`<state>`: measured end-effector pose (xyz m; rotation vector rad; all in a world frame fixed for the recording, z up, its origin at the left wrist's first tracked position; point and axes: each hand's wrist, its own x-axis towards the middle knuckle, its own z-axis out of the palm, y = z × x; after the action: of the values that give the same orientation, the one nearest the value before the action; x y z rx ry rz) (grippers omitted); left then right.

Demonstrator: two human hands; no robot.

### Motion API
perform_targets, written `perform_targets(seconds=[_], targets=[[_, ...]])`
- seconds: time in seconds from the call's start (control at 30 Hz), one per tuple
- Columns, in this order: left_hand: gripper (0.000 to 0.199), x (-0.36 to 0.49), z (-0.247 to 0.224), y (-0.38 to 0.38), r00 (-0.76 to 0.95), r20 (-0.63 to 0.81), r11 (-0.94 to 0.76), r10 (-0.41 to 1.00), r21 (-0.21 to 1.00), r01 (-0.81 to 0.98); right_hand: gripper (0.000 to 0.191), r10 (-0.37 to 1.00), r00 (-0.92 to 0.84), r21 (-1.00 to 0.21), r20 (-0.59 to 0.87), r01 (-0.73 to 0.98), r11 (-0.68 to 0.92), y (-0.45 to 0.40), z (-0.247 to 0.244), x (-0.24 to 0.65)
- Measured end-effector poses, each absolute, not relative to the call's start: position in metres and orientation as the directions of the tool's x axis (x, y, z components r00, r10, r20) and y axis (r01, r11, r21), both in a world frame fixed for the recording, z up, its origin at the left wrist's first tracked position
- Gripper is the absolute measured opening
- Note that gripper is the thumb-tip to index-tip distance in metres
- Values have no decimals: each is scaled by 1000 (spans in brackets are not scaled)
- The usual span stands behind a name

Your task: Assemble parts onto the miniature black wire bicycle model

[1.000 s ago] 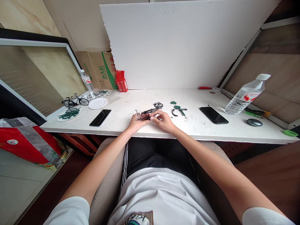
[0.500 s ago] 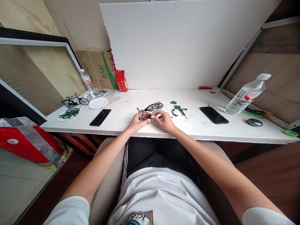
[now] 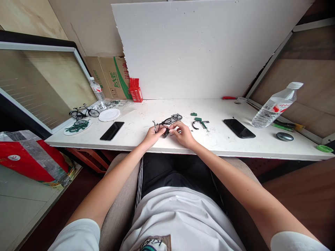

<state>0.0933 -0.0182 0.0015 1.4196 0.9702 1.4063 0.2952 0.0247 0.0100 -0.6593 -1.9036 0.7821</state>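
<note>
A small black model bicycle [image 3: 171,119] is held above the front edge of the white table, its wheel pointing to the back right. My left hand [image 3: 152,136] grips the frame at its left end, thumb and fingers pinched together. My right hand [image 3: 183,134] pinches the bicycle's right side near the dark lower part, which lies between the two hands. The small details under the fingertips are hidden. To the right of the hands, green and black loose parts [image 3: 201,122] lie on the table, with a small green block [image 3: 193,114] behind them.
On the left are a black phone [image 3: 112,131], a white plate [image 3: 109,114], another model bicycle [image 3: 83,112] and green parts [image 3: 77,126]. A second phone [image 3: 239,128], a water bottle [image 3: 274,104] and a round grey object [image 3: 284,136] are on the right. A red box [image 3: 135,90] stands behind.
The left fingers have shifted slightly on the bicycle, and more of its dark lower part shows between the hands. The right hand stays nearly in place.
</note>
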Motion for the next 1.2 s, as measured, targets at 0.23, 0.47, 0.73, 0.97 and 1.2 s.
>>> perform_targets(seconds=[0.23, 0.47, 0.73, 0.97, 1.2], targets=[[40, 92, -3, -15, 11, 275, -274, 961, 959, -78, 30, 711, -411, -739, 570, 122, 663, 27, 6, 296], [39, 92, -3, -16, 31, 290, -286, 956, 953, -103, 32, 702, -411, -721, 582, 139, 679, 24, 10, 295], [38, 89, -7, -11, 33, 309, -304, 951, 947, -106, 32, 657, -382, -650, 650, 168, 741, 18, 15, 296], [38, 88, -10, -9, 11, 302, -299, 953, 947, -117, 33, 644, -366, -612, 672, 214, 761, 15, 17, 295], [42, 90, -11, -9, 2, 273, -269, 962, 951, -152, 26, 617, -374, -571, 693, 237, 786, 12, 16, 294]])
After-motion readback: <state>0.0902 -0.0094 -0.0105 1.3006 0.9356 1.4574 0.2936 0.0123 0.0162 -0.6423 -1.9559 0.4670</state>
